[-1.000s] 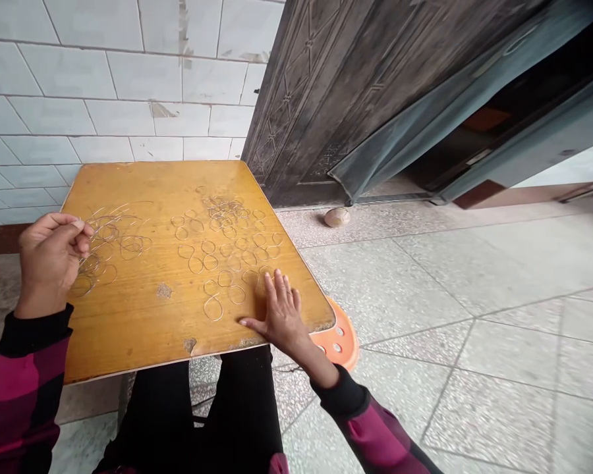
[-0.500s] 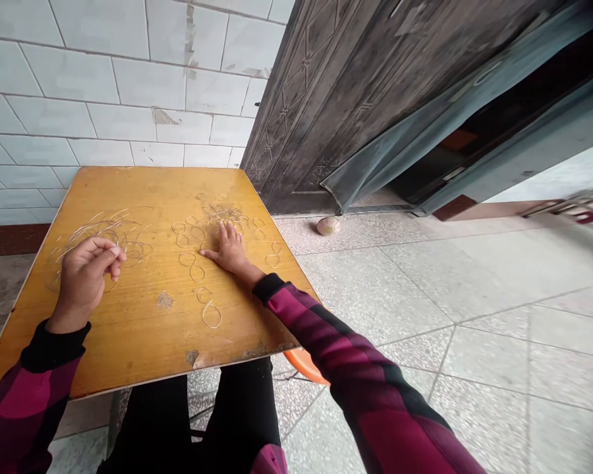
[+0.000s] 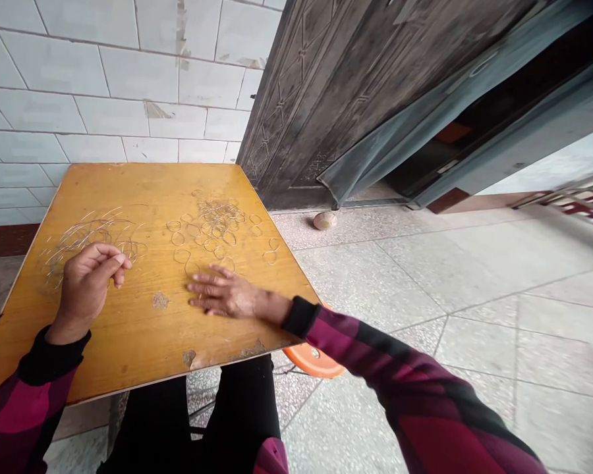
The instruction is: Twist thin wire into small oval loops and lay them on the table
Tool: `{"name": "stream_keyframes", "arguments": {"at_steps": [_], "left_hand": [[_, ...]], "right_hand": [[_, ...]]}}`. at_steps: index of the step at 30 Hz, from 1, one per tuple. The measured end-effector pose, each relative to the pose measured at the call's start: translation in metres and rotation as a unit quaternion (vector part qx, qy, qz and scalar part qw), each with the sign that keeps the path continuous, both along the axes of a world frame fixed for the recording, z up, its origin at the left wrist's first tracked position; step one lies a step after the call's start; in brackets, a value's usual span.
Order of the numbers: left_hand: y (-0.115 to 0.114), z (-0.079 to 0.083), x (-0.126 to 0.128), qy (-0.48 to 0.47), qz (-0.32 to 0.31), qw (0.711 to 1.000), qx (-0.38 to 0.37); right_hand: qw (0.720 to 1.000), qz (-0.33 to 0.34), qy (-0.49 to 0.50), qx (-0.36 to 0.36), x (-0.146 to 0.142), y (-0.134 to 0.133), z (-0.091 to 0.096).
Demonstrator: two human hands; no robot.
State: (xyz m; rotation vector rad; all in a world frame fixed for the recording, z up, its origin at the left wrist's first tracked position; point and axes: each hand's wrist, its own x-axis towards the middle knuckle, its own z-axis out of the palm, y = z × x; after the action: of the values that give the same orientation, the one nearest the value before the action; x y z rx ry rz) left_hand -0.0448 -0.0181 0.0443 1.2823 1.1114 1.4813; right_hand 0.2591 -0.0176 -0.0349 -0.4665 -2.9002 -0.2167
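Note:
My left hand (image 3: 89,286) is closed in a pinch at the near side of a tangle of thin wire pieces (image 3: 86,227). Whatever may be between its thumb and finger is too fine to make out. My right hand (image 3: 225,293) lies flat and palm down on the table, fingers stretched to the left, slightly blurred. It covers most of a figure-eight wire loop, whose upper part shows just beyond the fingers. Farther back is a heap of figure-eight wire loops (image 3: 220,220). A few single wire loops (image 3: 271,251) lie around the heap.
The wooden table (image 3: 128,355) has chipped patches along its front edge. An orange stool (image 3: 313,361) stands under the right front corner. A tiled wall (image 3: 138,72) and a dark carved door (image 3: 306,118) rise behind. A roundish object (image 3: 325,220) lies on the floor.
My right hand has moved from the heap toward the table's front, over the nearer wire loops, uncovering the heap. My left hand stays pinched in nearly the same place.

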Motion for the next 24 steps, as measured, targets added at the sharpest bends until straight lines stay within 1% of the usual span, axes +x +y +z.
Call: {"name": "stream_keyframes", "arguments": {"at_steps": [3, 6, 8, 10, 11, 13, 14, 15, 17, 18, 19, 21, 22, 23, 24], "left_hand": [[0.0, -0.004, 0.001, 0.017, -0.009, 1.0, -0.003], [0.0, -0.007, 0.001, 0.029, -0.015, 0.999, -0.02], [0.001, -0.008, 0.001, 0.032, -0.017, 0.999, -0.026], [0.001, -0.008, 0.001, 0.032, -0.02, 0.999, -0.026], [0.0, -0.008, 0.001, 0.034, -0.021, 0.999, -0.026], [0.0, -0.007, 0.0, 0.033, -0.02, 0.999, -0.025], [-0.001, -0.006, 0.0, 0.03, -0.019, 0.999, -0.024], [-0.002, -0.005, 0.0, 0.026, -0.017, 0.999, -0.022], [-0.005, -0.003, 0.001, 0.014, -0.014, 1.0, -0.017], [-0.006, -0.001, 0.002, 0.009, -0.014, 1.0, -0.016], [-0.008, 0.0, 0.004, 0.007, -0.016, 1.0, -0.016], [-0.011, 0.001, 0.007, 0.007, -0.024, 1.0, -0.015], [-0.013, 0.001, 0.008, 0.008, -0.028, 0.999, -0.013], [-0.013, 0.001, 0.008, 0.011, -0.033, 0.999, -0.011], [-0.014, 0.0, 0.009, 0.014, -0.037, 0.999, -0.01]], "right_hand": [[0.999, -0.026, -0.014, 0.017, -0.004, 0.061, -0.001], [0.997, -0.059, -0.024, 0.035, -0.014, 0.118, 0.007], [0.996, -0.079, -0.015, 0.036, -0.02, 0.142, 0.014], [0.994, -0.104, 0.019, 0.024, -0.021, 0.149, 0.021], [0.991, -0.124, 0.052, 0.015, -0.018, 0.146, 0.025], [0.979, -0.163, 0.118, -0.023, -0.004, 0.125, 0.033], [0.973, -0.17, 0.148, -0.056, 0.008, 0.109, 0.036], [0.965, -0.172, 0.169, -0.103, 0.022, 0.09, 0.039], [0.952, -0.145, 0.159, -0.218, 0.053, 0.048, 0.043], [0.949, -0.128, 0.139, -0.254, 0.068, 0.027, 0.043], [0.95, -0.125, 0.131, -0.253, 0.082, 0.008, 0.041], [0.966, -0.142, 0.114, -0.183, 0.1, -0.019, 0.034], [0.973, -0.151, 0.089, -0.152, 0.104, -0.025, 0.029], [0.977, -0.152, 0.062, -0.136, 0.105, -0.026, 0.025], [0.979, -0.151, 0.046, -0.126, 0.104, -0.021, 0.02]]}}
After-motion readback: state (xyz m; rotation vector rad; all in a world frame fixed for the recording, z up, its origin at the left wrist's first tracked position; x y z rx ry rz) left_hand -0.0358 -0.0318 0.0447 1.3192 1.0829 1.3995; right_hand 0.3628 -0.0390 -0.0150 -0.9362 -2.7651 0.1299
